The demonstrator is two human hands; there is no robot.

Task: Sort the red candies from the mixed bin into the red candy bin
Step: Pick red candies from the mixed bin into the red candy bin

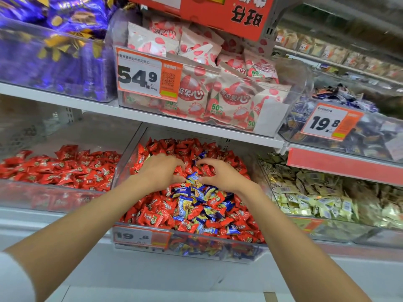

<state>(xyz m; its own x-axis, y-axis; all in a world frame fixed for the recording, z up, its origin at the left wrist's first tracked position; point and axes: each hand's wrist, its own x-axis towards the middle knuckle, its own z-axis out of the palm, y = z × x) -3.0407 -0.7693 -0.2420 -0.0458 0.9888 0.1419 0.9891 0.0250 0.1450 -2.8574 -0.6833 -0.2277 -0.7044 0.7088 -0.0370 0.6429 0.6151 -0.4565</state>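
The mixed bin [218, 245] is a clear plastic bin in the middle of the lower shelf, heaped with red candies [152, 214] and a patch of blue candies [196, 199]. Both my hands are inside it, close together over the heap. My left hand [162, 171] has its fingers curled down around red candies. My right hand [220, 174] curls thumb and fingers over red wrappers beside a blue one. The red candy bin [54, 192] stands directly to the left, holding only red candies.
To the right sits a bin of pale yellow candies [316, 192]. The upper shelf [130, 114] overhangs the bins, carrying purple candies [54, 51], pink-and-white packets [218, 94] and dark blue candies [359, 131]. Orange price tags hang on the bin fronts.
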